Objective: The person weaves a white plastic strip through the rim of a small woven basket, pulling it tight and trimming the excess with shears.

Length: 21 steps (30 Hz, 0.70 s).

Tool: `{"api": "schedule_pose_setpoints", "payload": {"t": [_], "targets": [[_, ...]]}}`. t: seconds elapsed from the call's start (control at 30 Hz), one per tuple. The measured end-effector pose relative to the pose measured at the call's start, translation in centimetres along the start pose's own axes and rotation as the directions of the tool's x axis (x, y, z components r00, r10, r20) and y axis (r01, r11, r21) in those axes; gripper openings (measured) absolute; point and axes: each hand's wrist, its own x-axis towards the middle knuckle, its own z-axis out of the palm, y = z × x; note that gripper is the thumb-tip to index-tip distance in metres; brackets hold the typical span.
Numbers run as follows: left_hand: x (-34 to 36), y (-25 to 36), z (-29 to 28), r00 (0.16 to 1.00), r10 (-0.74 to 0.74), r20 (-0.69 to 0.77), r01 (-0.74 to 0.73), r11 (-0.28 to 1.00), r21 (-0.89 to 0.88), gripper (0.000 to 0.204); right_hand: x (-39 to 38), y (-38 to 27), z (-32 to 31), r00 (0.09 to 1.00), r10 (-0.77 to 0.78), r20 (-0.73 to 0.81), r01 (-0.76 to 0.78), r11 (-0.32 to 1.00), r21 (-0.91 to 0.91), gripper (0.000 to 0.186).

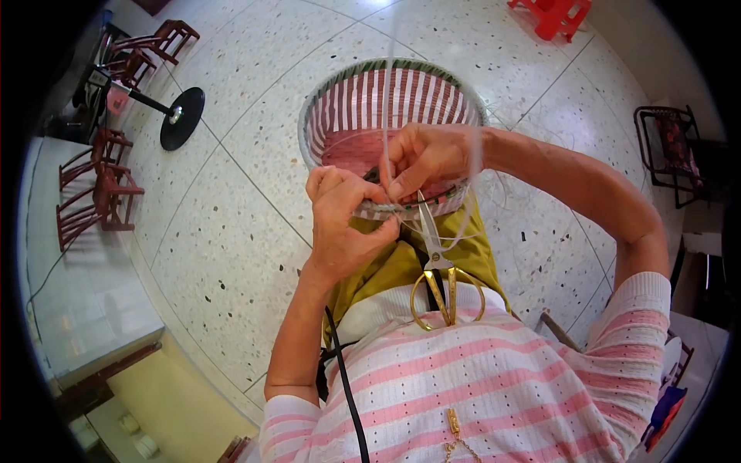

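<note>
A woven pink-and-white basket [340, 100] with a green band at its rim sits at my lap. My left hand [343, 212] is closed around the near rim, thumb and fingers at the weave. My right hand [417, 162] pinches a thin pale plastic strip [387, 92] against that same rim, just right of my left fingers. The strip loops loosely past my right wrist. Large scissors [436, 297] with gold handles lie on my lap below the basket, blades pointing up to the rim beside my hands. The exact spot being gripped is partly hidden by my fingers.
Wooden chairs [104, 197] and a round black stand base [182, 118] are on the left. A red plastic stool [549, 17] stands at the back right, and a black folding chair [668, 154] at the right. The speckled tile floor [239, 92] surrounds me.
</note>
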Motion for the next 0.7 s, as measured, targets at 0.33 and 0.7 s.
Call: {"api": "schedule_pose_setpoints", "payload": {"t": [0.33, 0.7], "targets": [[-0.7, -0.8, -0.5, 0.997, 0.021, 0.077, -0.018, 0.999, -0.031, 0.029, 0.0, -0.8, 0.2, 0.997, 0.021, 0.07, -0.011, 0.991, -0.137, 0.011], [-0.9, -1.8, -0.7, 0.991, 0.092, 0.094, -0.082, 0.991, -0.102, 0.019, 0.6, -0.4, -0.1, 0.998, -0.026, 0.05, 0.043, 0.932, -0.361, 0.011]]}}
